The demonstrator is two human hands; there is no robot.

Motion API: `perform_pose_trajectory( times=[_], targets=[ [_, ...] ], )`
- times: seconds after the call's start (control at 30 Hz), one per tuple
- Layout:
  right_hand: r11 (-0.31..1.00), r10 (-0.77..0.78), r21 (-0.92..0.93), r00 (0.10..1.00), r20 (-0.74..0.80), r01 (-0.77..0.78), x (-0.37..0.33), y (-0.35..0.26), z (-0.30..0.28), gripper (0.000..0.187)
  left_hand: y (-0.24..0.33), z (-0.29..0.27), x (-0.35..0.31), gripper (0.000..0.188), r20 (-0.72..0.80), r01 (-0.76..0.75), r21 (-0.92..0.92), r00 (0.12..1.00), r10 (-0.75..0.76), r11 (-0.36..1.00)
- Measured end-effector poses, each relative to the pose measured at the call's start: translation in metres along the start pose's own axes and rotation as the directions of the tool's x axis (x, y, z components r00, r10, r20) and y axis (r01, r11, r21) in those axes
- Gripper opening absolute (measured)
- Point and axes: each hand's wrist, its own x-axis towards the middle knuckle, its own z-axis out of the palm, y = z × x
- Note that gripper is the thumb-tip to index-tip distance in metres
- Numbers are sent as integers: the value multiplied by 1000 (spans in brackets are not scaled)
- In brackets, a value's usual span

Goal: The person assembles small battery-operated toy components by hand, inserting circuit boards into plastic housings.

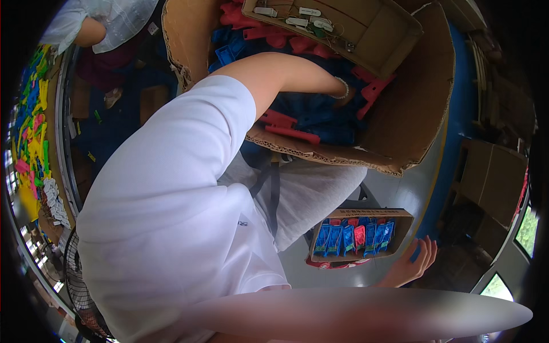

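Note:
My left arm reaches across into a large cardboard box (414, 128), a beaded bracelet on its wrist. My left hand (345, 98) is deep among blue plastic parts (320, 117) and red plastic parts (374, 94); its fingers are hidden, so any grip cannot be seen. Off to the lower right is my right hand (420, 261), raised with loosely bent fingers spread apart. A patch of blue shows between thumb and fingers; whether it is a piece or the floor behind, I cannot tell. Nearest that hand stands a small carton (400, 231) holding a row of blue and red parts.
A shallow cardboard tray (394, 34) with small white pieces lies over the big box's far side. At far left, a table carries many coloured plastic parts (37, 126); a fan (77, 280) stands below it. Another person's arm (90, 32) shows top left. Stacked cartons (486, 171) line the right.

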Motion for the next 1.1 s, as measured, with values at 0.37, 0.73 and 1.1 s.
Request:
perform_pose_trajectory(
  times=[0.37,0.73,1.1],
  targets=[
    [585,-756,646,617,217,490,267,-278,157,30,-37,-17,-208,35,531,-220,257,846,53,941],
    [539,-635,813,528,564,-221,281,-327,231,30,-87,-91,-392,42,-194,-41,-660,974,-118,750],
    [41,-493,974,843,213,-222,288,-328,136,25,-96,-121,-349,36,-800,-715,-502,169,-575,488]
  ],
)
